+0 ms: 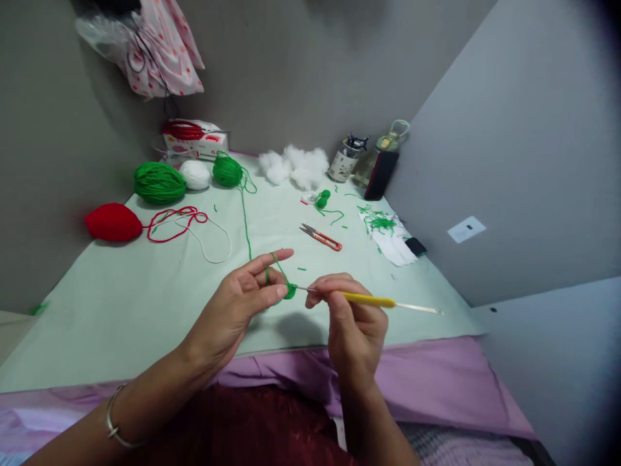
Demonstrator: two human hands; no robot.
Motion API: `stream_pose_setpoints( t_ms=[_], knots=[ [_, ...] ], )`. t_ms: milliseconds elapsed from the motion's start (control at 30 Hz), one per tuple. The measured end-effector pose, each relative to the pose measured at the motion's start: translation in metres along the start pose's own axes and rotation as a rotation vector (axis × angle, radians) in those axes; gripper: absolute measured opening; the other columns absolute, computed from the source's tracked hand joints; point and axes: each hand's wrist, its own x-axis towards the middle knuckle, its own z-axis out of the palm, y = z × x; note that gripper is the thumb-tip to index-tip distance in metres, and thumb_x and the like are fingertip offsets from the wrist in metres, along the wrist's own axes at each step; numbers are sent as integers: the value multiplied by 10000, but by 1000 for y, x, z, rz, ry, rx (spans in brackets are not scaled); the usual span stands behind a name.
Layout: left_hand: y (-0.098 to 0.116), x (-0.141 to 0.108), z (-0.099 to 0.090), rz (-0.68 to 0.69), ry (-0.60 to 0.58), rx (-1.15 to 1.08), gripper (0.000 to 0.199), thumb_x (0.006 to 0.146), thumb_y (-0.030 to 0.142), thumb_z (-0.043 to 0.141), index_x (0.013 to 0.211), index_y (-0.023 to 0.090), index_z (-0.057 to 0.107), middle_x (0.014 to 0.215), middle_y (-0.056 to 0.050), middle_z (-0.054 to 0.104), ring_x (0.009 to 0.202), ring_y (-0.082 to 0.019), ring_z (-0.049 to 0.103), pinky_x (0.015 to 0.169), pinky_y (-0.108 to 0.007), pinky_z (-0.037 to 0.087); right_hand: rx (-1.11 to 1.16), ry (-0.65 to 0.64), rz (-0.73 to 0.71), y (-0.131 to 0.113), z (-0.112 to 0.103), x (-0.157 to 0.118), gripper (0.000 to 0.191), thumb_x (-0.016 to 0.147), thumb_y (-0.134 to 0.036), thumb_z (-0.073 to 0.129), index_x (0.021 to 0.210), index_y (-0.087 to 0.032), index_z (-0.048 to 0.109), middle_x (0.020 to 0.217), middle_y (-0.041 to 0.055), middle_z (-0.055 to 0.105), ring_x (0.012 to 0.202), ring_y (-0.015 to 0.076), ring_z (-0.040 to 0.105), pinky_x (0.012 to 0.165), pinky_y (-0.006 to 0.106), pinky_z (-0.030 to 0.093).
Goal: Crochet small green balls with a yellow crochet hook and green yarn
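Observation:
My left hand point(247, 294) pinches a small green crochet piece point(290, 292) between thumb and fingers, its index finger stretched out with green yarn looped over it. That yarn point(246, 223) runs back across the table to a green ball point(228, 171). In my right hand point(353, 320) is a crochet hook with a yellow handle point(369, 299), held like a pen. The hook's thin metal tip points left and meets the green piece. Its other metal end sticks out to the right.
Scissors point(321, 237) lie beyond my hands. Farther back are white stuffing point(295, 166), a pen holder point(344, 162), a bottle point(388, 144) and a dark phone point(382, 176). Red point(114, 222), white and green yarn balls sit left; green scraps lie on white tissue point(395, 246) at right.

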Motion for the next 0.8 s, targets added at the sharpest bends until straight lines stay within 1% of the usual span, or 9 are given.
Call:
stream_pose_setpoints(
  t_ms=[67,133,267,367,500,567,633,733,800],
  knots=[
    [-3,-1,-1,4,-26,16,480,829,252,853,1300,266,761,848,20,649,864,-146,584,907,-287,441,131,-21,64,2,1,2,178,1030,-223,579,960,-212,743,823,21,698,665,140,660,653,324,589],
    [-7,-1,-1,14,-45,30,468,838,252,851,1298,282,765,870,15,658,871,-148,592,911,-293,447,97,-17,49,3,3,2,174,1028,-225,586,960,-217,746,854,31,716,703,148,678,663,325,600],
    [-13,1,-2,69,-32,79,414,851,267,858,1258,298,787,862,20,670,858,-145,596,908,-285,464,-170,-46,-129,0,8,-2,217,1027,-151,571,1066,-243,763,1007,67,777,949,202,737,767,363,639],
    [-16,1,1,109,10,64,427,842,258,871,1259,296,787,857,24,689,878,-148,617,918,-276,475,-299,-56,-216,0,11,-7,260,1008,-107,592,1128,-264,761,985,56,767,913,194,743,752,352,652],
    [-14,2,4,-53,-32,-125,478,811,277,890,1275,233,781,921,-16,739,901,-155,644,906,-269,506,-531,-53,-436,7,10,-10,331,964,-73,654,1205,-268,770,1098,83,743,979,202,737,799,348,650],
    [-10,4,4,-165,-74,-223,431,812,265,877,1230,187,801,954,-38,739,850,-140,638,906,-277,528,-463,-62,-370,8,7,-8,306,979,-83,630,1184,-262,770,1062,72,748,951,194,736,768,338,641],
    [-6,6,2,-193,-80,-268,361,827,223,847,1181,163,819,907,-22,704,758,-110,600,947,-305,539,-296,-25,-209,8,3,-3,243,1004,-117,600,1111,-252,771,961,49,745,860,179,727,715,329,624],
    [-4,7,0,-121,-56,-198,341,843,215,829,1184,199,821,843,10,651,752,-109,584,937,-299,530,-35,20,-18,6,0,4,182,1029,-203,580,996,-226,757,841,24,706,710,152,683,646,319,594],
    [-7,6,0,-53,-50,-81,347,853,238,833,1199,248,817,850,11,657,796,-122,589,858,-261,509,28,-4,26,7,2,6,172,1024,-239,601,964,-220,761,845,26,712,710,148,679,639,307,585]
  ],
)
